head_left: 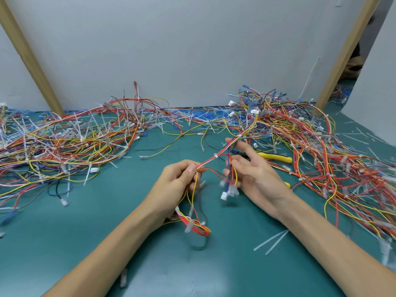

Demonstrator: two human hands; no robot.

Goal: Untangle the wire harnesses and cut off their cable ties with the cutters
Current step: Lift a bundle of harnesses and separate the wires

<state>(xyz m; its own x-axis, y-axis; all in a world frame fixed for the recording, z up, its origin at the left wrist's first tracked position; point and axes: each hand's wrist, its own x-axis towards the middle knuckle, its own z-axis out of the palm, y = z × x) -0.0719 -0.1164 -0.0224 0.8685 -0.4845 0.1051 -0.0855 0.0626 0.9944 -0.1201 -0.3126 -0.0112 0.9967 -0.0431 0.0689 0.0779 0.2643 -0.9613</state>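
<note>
Head view: my left hand [177,179] is pinched shut on a wire harness [211,159], thumb and fingers clamped where the red-white bundle bends. Its loose end hangs below my palm as a red-yellow loop [197,227] with blurred white connectors. The harness runs up and right from my grip, a white cable tie [215,156] around it, into the right wire pile [310,146]. My right hand [255,174] is spread, fingers apart, with red, blue and yellow strands draped across the fingers and white plugs [228,192] dangling, blurred. Yellow-handled cutters [276,157] lie on the green mat [107,211] just behind my right hand, partly hidden by it. Left wire pile [64,144] is well apart. Cut tie scraps [271,241] lie near my right forearm.
</note>
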